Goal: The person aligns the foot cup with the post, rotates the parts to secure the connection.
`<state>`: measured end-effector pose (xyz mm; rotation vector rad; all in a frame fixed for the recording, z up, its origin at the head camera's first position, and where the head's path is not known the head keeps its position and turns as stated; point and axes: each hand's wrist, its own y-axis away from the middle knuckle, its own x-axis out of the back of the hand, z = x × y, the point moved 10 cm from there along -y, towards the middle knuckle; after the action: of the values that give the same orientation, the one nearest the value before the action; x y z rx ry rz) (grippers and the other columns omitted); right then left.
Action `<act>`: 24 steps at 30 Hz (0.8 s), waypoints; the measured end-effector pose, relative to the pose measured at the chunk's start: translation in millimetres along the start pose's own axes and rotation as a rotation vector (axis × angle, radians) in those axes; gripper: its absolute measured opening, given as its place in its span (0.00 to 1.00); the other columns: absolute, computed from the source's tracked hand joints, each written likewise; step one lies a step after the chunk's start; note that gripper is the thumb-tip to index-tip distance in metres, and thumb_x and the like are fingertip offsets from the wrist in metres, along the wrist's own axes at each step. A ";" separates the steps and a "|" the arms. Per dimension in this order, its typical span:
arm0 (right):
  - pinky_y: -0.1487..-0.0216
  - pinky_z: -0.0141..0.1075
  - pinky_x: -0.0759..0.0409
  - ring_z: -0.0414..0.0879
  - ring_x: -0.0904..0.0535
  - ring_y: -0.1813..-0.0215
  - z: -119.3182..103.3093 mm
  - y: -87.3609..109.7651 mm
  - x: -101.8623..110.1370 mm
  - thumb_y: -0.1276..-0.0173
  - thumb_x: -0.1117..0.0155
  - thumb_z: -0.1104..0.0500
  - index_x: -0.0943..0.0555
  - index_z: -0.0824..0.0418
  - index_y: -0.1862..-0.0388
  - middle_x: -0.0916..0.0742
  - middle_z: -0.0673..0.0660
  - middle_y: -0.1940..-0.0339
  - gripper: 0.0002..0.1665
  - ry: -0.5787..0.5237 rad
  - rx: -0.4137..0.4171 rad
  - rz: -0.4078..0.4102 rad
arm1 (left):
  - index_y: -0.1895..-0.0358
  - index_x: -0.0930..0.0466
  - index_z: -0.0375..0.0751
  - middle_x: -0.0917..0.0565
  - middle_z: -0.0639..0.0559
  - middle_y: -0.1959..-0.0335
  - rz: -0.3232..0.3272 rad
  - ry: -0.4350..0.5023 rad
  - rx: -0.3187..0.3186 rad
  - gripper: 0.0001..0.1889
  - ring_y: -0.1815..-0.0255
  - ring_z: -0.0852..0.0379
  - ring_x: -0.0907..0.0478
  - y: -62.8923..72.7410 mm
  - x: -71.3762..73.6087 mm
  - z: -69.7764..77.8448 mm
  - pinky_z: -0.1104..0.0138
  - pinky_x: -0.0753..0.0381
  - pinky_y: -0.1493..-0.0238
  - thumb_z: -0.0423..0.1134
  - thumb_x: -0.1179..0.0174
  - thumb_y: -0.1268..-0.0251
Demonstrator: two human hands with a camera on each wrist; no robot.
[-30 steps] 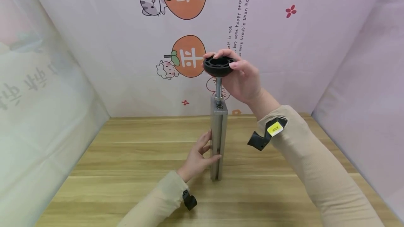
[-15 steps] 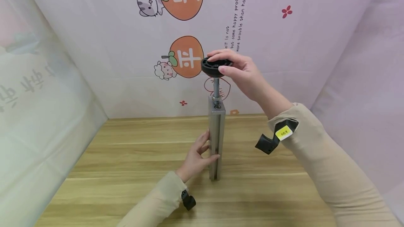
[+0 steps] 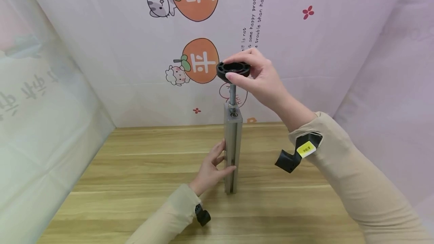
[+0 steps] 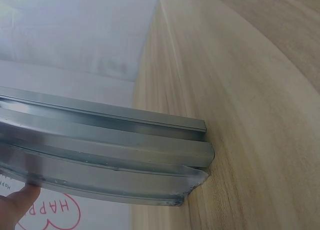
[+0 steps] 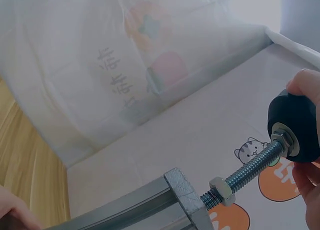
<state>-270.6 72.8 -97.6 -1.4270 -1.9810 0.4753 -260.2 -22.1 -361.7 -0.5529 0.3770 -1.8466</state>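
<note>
An aluminium profile (image 3: 232,146) with lengthwise grooves stands upright on the wooden table. My left hand (image 3: 207,174) grips it low down, the thumb across the near face and the fingers along the left side. From the end plate (image 5: 186,195) on its top rises a threaded rod (image 5: 254,165), carrying a hex nut (image 5: 222,191) close above the plate. The rod ends in a round black levelling foot (image 3: 222,73), its ribbed hollow side facing up. My right hand (image 3: 266,80) pinches the foot's rim, thumb on the near side and fingers at the far side.
Printed white cloth (image 3: 278,22) hangs behind the table (image 3: 162,161), with more cloth at both sides. Each wrist wears a black camera mount; the right mount (image 3: 293,155) juts out beneath that forearm.
My right thumb has shifted left along the foot's near rim, and the right wrist has moved slightly right and down. The left hand keeps its grip on the profile.
</note>
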 end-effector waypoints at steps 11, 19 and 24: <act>0.55 0.32 0.29 0.41 0.34 0.54 -11.8 0.8 7.9 0.47 0.26 0.56 0.17 0.60 0.55 0.32 0.48 0.64 0.20 0.302 -0.058 0.163 | 0.28 0.50 0.31 0.43 0.34 0.29 0.001 0.003 0.007 0.44 0.38 0.70 0.37 -3.2 -0.5 3.7 0.56 0.28 0.39 0.21 0.36 0.47; 0.57 0.32 0.24 0.43 0.34 0.53 -15.6 2.7 7.6 0.49 0.25 0.55 0.17 0.62 0.59 0.36 0.48 0.65 0.19 0.347 -0.027 0.234 | 0.26 0.50 0.45 0.43 0.36 0.28 -0.007 0.001 -0.012 0.45 0.35 0.61 0.38 -2.6 -1.5 4.1 0.53 0.28 0.39 0.23 0.36 0.45; 0.55 0.32 0.25 0.42 0.34 0.53 -17.4 4.1 6.7 0.51 0.23 0.56 0.18 0.64 0.61 0.35 0.48 0.65 0.20 0.352 0.029 0.260 | 0.28 0.50 0.67 0.41 0.35 0.30 -0.001 0.006 -0.050 0.49 0.36 0.66 0.38 -0.9 -2.0 5.1 0.52 0.27 0.40 0.22 0.36 0.46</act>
<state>-257.2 79.1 -85.5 -1.6333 -1.5157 0.3339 -257.6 -19.8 -357.3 -0.5823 0.4281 -1.8446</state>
